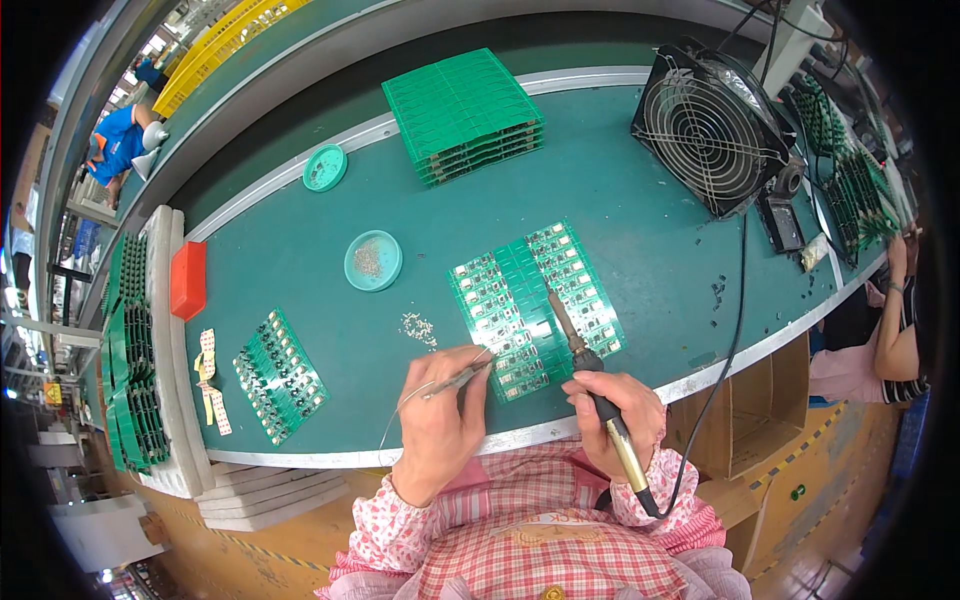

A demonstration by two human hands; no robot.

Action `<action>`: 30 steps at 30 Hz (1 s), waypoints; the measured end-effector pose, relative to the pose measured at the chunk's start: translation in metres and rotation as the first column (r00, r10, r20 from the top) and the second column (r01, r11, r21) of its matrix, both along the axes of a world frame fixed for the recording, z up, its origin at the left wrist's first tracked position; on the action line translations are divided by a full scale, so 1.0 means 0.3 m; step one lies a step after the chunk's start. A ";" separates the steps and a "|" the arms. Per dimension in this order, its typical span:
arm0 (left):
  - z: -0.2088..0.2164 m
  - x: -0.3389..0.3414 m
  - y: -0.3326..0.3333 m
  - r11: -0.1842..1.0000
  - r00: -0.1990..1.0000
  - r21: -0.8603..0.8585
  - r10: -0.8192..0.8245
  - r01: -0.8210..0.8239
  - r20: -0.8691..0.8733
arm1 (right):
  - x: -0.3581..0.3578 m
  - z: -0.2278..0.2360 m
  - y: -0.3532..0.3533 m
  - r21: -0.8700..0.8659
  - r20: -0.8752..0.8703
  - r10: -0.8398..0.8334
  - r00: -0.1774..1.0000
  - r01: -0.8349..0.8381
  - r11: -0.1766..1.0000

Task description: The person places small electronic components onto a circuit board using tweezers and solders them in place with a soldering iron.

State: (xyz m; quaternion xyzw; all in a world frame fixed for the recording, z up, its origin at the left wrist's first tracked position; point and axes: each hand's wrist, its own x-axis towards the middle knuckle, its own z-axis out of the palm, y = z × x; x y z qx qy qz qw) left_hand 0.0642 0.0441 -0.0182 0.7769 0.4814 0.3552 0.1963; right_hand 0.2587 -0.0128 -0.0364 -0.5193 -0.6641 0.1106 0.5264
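A green circuit board panel (pixel 519 262) with rows of small white and black parts lies flat in front of me. My left hand (pixel 440 412) pinches metal tweezers (pixel 458 381), their points over the panel's lower left rows. A thin wire (pixel 387 432) curves beside that hand; whether the fingers grip it too, I cannot tell. In my right hand (pixel 622 402) is a soldering iron (pixel 624 452), its dark tip above the panel's middle right; contact cannot be made out. Tiny loose components (pixel 416 328) lie left of the panel, below a light blue dish (pixel 351 276) of small parts.
A second board panel (pixel 281 378) lies left, near a red box (pixel 188 281). Stacked green panels (pixel 460 98), a small green dish (pixel 310 182) and a black fan (pixel 712 135) stand farther back. The iron's cable (pixel 735 330) crosses the right side. Another person's arm (pixel 893 320) shows at right.
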 end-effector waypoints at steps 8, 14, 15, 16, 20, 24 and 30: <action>0.006 0.005 0.001 1.000 1.000 0.014 -0.014 0.014 -0.027 | 0.002 0.009 -0.009 0.022 -0.122 0.011 0.993 -0.008 1.000; 0.006 0.005 0.001 0.999 0.999 0.046 -0.023 0.025 -0.033 | -0.005 0.002 -0.048 -0.066 -0.397 0.025 0.917 -0.056 0.996; 0.006 0.005 0.001 0.999 0.999 0.048 -0.023 0.024 -0.031 | -0.007 0.003 -0.050 -0.054 -0.480 0.044 0.876 -0.080 0.995; 0.005 0.004 0.001 0.999 0.999 0.045 -0.027 0.028 -0.033 | 0.002 0.003 -0.056 -0.055 -0.466 0.067 0.882 -0.105 0.993; 0.009 0.004 0.001 0.999 0.999 0.040 -0.028 0.029 -0.034 | 0.003 0.022 -0.052 -0.021 -0.533 0.117 0.838 -0.150 0.988; 0.011 0.005 0.002 0.999 0.999 0.046 -0.027 0.029 -0.034 | -0.001 0.019 -0.053 -0.001 -0.595 0.156 0.788 -0.195 0.981; 0.008 0.003 0.003 0.998 0.999 0.052 -0.028 0.030 -0.032 | -0.002 0.019 -0.042 0.002 -0.556 0.168 0.814 -0.201 0.980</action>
